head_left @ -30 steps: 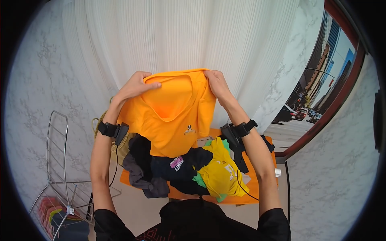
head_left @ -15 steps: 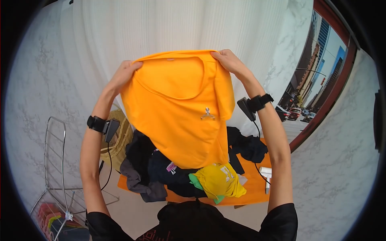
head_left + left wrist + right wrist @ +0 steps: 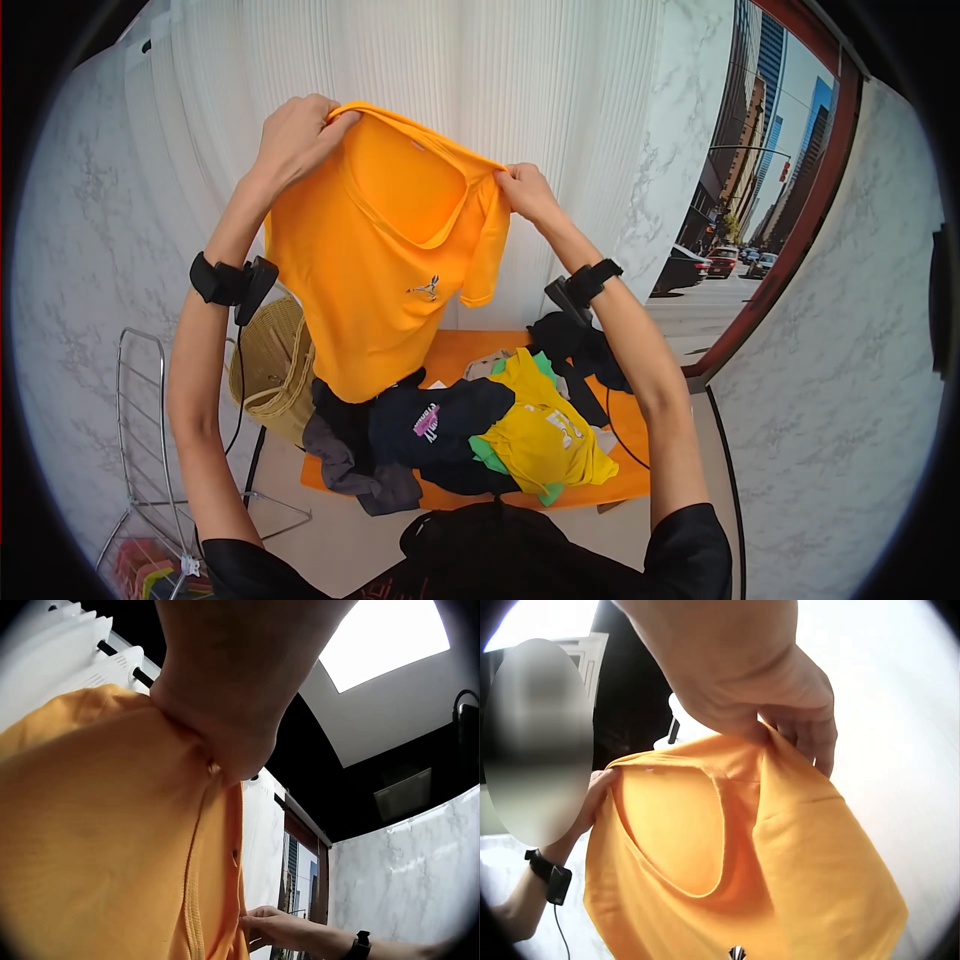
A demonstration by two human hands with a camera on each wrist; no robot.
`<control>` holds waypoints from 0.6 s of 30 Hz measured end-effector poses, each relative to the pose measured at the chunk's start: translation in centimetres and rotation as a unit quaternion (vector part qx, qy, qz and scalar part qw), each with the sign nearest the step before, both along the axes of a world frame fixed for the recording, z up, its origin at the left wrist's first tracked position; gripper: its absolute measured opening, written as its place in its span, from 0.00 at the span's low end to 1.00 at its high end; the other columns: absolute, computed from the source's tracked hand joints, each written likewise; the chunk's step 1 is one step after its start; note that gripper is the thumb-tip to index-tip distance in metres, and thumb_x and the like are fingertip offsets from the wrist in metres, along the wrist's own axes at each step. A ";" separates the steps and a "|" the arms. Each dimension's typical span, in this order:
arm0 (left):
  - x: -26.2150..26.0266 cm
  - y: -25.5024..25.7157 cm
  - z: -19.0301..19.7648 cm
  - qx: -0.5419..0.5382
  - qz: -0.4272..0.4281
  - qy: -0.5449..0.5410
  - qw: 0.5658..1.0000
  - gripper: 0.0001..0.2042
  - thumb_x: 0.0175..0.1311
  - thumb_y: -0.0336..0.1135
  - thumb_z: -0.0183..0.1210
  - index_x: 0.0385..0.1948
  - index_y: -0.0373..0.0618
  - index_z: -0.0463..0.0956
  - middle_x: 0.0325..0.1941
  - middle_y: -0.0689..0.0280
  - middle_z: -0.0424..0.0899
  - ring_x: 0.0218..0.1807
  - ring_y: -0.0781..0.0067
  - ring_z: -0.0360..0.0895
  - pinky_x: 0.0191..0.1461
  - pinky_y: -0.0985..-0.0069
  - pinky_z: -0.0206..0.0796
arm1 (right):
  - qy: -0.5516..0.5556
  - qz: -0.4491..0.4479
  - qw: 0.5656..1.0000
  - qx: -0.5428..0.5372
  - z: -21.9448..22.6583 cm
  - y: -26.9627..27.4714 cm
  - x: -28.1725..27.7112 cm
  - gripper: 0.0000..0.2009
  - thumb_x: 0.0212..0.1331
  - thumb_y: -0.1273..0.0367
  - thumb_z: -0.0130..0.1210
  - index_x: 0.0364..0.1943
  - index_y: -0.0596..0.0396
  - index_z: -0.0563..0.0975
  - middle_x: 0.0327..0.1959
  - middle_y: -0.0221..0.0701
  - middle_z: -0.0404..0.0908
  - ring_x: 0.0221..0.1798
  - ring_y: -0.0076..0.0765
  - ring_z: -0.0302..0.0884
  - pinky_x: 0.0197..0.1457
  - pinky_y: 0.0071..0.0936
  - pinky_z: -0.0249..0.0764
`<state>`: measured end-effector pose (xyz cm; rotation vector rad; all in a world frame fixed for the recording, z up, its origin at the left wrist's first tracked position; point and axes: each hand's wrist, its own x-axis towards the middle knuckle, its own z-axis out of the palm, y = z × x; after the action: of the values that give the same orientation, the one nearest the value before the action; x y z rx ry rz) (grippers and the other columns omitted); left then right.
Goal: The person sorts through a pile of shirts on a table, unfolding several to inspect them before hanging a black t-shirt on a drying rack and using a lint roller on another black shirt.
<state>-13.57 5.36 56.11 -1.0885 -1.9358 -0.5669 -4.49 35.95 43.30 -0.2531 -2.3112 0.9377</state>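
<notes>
The left hand [image 3: 298, 142] and right hand [image 3: 528, 190] each pinch a shoulder of the orange T-shirt [image 3: 365, 290], which hangs above the table [image 3: 455, 350]. A heap of clothes [image 3: 440, 425] lies on the table; a wicker basket [image 3: 285, 415] stands left of the table, its contents too hidden to tell.

orange shirt [image 3: 365, 270]: matt cloth; basket [image 3: 284, 408]: woven (rough-looking)

Head cam: lit brt, even; bowed w/ blk edges. L-wrist cam: blown out at ceiling panel [image 3: 386, 645], dim on shirt [image 3: 97, 840]. R-wrist cam: washed out R side, blurred over L.
</notes>
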 end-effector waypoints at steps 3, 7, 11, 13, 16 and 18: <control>0.9 0.4 1.0 -0.029 0.047 0.084 0.995 0.24 0.63 0.52 0.55 0.18 0.37 0.77 0.12 0.57 0.72 0.17 0.62 0.71 0.26 0.68 0.64 | 0.066 0.047 0.981 -0.177 -3.1 -0.5 -1.8 0.18 0.61 0.63 0.44 0.25 0.67 0.76 0.27 0.50 0.80 0.31 0.52 0.78 0.39 0.39 0.73; 1.3 0.2 1.9 -0.038 0.116 0.164 0.979 0.25 0.63 0.55 0.55 0.18 0.40 0.78 0.12 0.60 0.73 0.16 0.62 0.71 0.24 0.68 0.65 | 0.165 0.016 0.985 -0.053 -2.7 -5.6 2.6 0.18 0.61 0.60 0.46 0.27 0.67 0.71 0.26 0.51 0.78 0.30 0.57 0.76 0.38 0.42 0.72; 0.6 -0.7 2.3 -0.030 0.147 0.222 0.964 0.26 0.62 0.57 0.56 0.18 0.40 0.78 0.12 0.60 0.74 0.16 0.63 0.73 0.23 0.69 0.66 | 0.130 0.089 0.971 0.179 -2.2 -7.0 5.1 0.19 0.63 0.57 0.45 0.38 0.64 0.68 0.29 0.55 0.77 0.31 0.63 0.75 0.39 0.47 0.72; 0.1 -1.1 2.0 -0.039 0.155 0.230 0.960 0.25 0.62 0.57 0.57 0.19 0.40 0.78 0.13 0.60 0.75 0.16 0.63 0.73 0.23 0.69 0.66 | 0.113 0.089 0.966 0.215 -2.4 -6.5 5.1 0.19 0.63 0.57 0.45 0.41 0.63 0.67 0.29 0.56 0.77 0.32 0.64 0.75 0.39 0.49 0.72; -0.6 -1.5 1.4 -0.057 0.169 0.237 0.955 0.24 0.61 0.56 0.57 0.20 0.40 0.78 0.15 0.58 0.76 0.19 0.61 0.75 0.25 0.68 0.67 | 0.023 0.038 0.983 0.177 -1.7 -4.1 3.9 0.18 0.63 0.59 0.43 0.39 0.64 0.70 0.30 0.57 0.78 0.34 0.65 0.76 0.40 0.52 0.73; -1.1 -1.8 0.7 -0.068 0.170 0.237 0.954 0.23 0.60 0.55 0.58 0.21 0.40 0.77 0.16 0.58 0.77 0.20 0.60 0.76 0.25 0.67 0.67 | -0.001 0.043 0.988 0.150 -1.4 -2.5 3.5 0.18 0.63 0.59 0.42 0.37 0.65 0.72 0.31 0.56 0.79 0.36 0.65 0.77 0.42 0.53 0.73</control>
<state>-14.66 3.61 56.85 -0.8478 -1.6930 0.0242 -1.02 33.44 41.95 -0.0270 -2.4414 0.6176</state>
